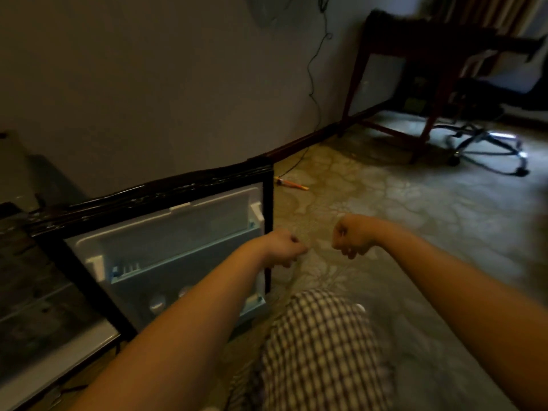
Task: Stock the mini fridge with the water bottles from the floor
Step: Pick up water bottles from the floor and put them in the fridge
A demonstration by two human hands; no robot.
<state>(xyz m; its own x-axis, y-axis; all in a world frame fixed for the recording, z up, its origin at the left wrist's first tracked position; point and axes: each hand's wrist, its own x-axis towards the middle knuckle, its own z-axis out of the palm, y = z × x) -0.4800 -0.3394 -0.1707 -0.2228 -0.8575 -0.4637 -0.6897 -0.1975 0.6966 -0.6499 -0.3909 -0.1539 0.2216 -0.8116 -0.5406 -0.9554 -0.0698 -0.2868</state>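
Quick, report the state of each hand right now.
Bare left hand: closed in a fist, holding nothing visible.
Bare right hand: closed in a fist, holding nothing visible.

The open mini fridge door (178, 232) has a black frame around pale bluish-white plastic lining. Dark-brown-and-white checked cloth (320, 345) covers a knee. The veined stone floor (415, 209) is mottled beige, the plain wall (148, 84) grey, the wooden table (355, 69) dark red.
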